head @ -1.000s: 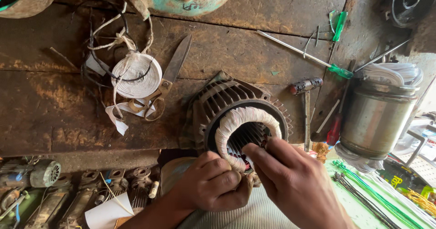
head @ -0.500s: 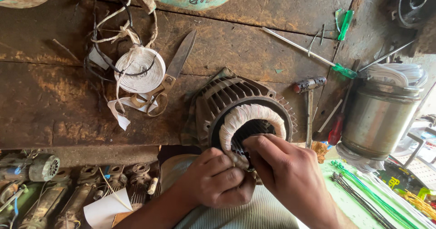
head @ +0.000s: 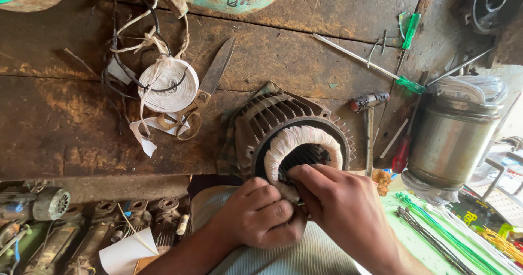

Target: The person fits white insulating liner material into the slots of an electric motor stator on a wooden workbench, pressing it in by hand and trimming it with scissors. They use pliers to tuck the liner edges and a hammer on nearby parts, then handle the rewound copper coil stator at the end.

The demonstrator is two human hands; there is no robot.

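From the head camera, your left hand (head: 260, 216) is curled tight, fingers pressed together against the near rim of the motor stator (head: 297, 138), which lies on its side at the front edge of the wooden worktop (head: 65, 122). Your right hand (head: 340, 207) pinches the white taped winding (head: 283, 149) between thumb and fingertips. You seem to be binding or dressing the coil end; the next move likely calls for steady tension. The housing is ribbed, grimy metal. Scissors (head: 210, 87) and a tape roll (head: 168, 85) lie well apart behind.
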